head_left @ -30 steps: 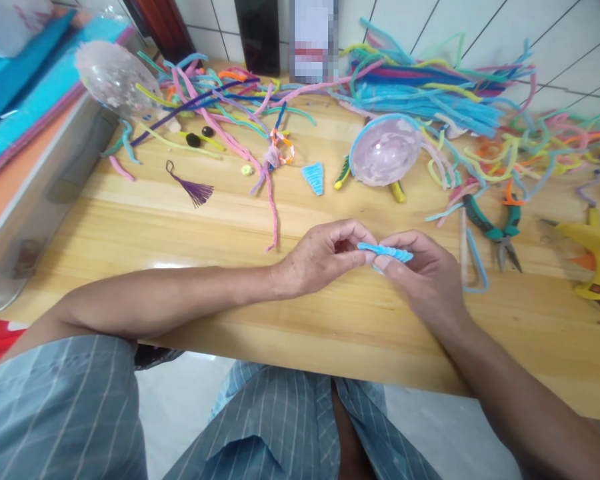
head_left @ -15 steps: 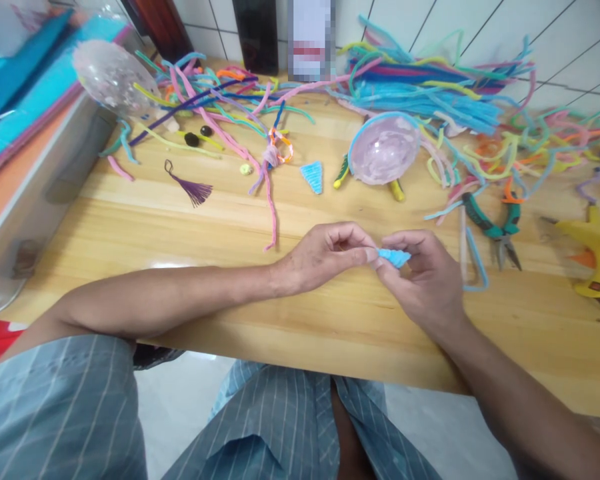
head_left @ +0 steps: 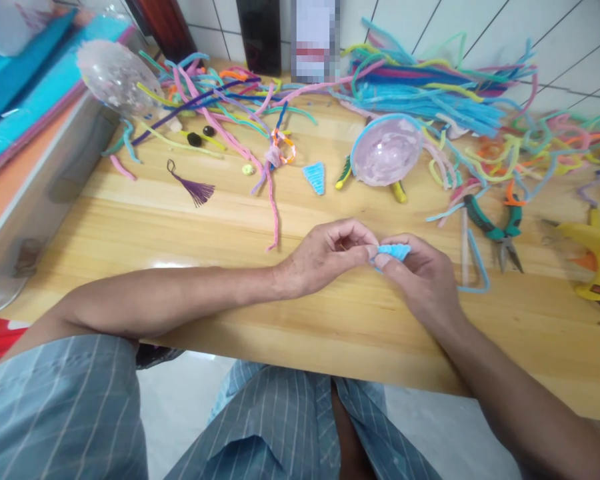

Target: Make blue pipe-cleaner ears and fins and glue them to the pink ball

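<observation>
Both hands meet over the wooden table point(head_left: 180, 233), pinching a small folded piece of light blue pipe cleaner point(head_left: 394, 251). My left hand point(head_left: 325, 257) grips its left end with curled fingers. My right hand point(head_left: 423, 280) holds the rest between thumb and fingers. A thin blue tail of the pipe cleaner point(head_left: 475, 267) loops out to the right of my right hand. A finished blue triangular piece point(head_left: 314, 177) lies further back on the table.
A pink clear half-dome point(head_left: 386, 150) rimmed in blue sits behind the hands. Green-handled pliers point(head_left: 497, 230) and a yellow glue gun point(head_left: 597, 257) lie at the right. Heaps of coloured pipe cleaners point(head_left: 430, 93) cover the back. A purple tassel point(head_left: 195, 189) and a clear ball point(head_left: 115, 73) are at the left.
The blue piece, stretched out long between the hands a second ago, is now bunched short between the fingertips. Both hands stay in place.
</observation>
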Available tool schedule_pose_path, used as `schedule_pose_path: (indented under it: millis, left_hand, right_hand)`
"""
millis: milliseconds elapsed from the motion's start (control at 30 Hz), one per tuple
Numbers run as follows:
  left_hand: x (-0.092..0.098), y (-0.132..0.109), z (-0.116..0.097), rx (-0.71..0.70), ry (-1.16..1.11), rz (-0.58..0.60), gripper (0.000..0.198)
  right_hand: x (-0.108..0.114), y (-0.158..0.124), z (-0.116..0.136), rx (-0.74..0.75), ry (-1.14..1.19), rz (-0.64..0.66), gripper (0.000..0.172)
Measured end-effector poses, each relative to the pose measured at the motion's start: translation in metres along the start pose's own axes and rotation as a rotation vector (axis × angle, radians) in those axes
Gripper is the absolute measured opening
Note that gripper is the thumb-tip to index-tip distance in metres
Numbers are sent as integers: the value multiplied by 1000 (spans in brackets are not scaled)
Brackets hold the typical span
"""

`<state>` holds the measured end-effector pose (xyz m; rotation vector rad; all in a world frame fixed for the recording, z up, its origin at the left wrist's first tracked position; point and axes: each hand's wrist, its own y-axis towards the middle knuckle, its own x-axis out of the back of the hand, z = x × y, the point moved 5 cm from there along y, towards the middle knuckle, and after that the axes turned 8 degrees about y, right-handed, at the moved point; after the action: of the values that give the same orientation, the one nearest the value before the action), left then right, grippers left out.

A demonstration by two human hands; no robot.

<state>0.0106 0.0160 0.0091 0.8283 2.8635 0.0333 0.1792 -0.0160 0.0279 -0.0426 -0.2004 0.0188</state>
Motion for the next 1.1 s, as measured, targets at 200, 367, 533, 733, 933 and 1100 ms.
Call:
schedule_pose_path:
  millis: [200, 367, 533, 733, 933, 1100]
  left_hand:
    - [0, -2, 2, -7, 53, 4, 39]
    - [0, -2, -2, -36, 94, 19, 39]
    - [0, -5, -1, -60, 141, 18, 29]
    - [1, -7, -3, -96, 237, 8, 25]
    - [0, -10, -9, -259, 415, -23, 18]
    - [-4, -16, -18, -597, 551, -35, 14]
  right_hand:
    - [0, 0, 1, -7, 2, 4, 20]
    - [2, -2, -5, -5, -9, -14, 20]
    - [2, -2, -9, -8, 3, -20, 16]
    - [1, -3, -8, -24, -6, -22, 12]
    - [0, -6, -10, -9, -13, -24, 9]
    - [0, -6, -12, 7, -4, 27, 8]
